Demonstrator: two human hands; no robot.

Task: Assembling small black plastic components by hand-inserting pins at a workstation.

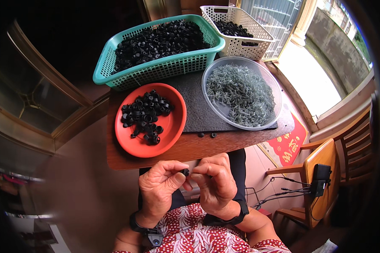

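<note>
Left hand (pixel 159 185): curling closed below the table's near edge, thumb and forefinger pinching a small black cap (pixel 185 171). A black band is sitting on the wrist.

Right hand (pixel 215 181): also curling closed, fingertips meeting the left hand's at the cap and touching it from the other side. Whether anything else is lying between these fingers cannot be told. A black band is wrapping this wrist too.

Cap: being held between both hands, just in front of the table (pixel 190 147) edge, above the lap.

Table: wooden, carrying a dark mat (pixel 194 109).

Loose caps (pixel 207 135): two small black pieces lying on the mat's near edge, just beyond the hands.

Red bowl (pixel 173 126): sitting at the near left of the table, holding a modest heap of black caps in its far half.

Clear tub (pixel 211 105): round, standing to the right of the red bowl on the mat, holding a mass of grey screws (pixel 240 92).

Green basket (pixel 156 67): standing behind the red bowl, filled with black caps.

White basket (pixel 245 46): standing farthest, right of the green basket and touching it, holding a smaller lot of black pieces.

Chair (pixel 325 168): wooden, standing well apart at the right, bearing a black device with cables.
</note>
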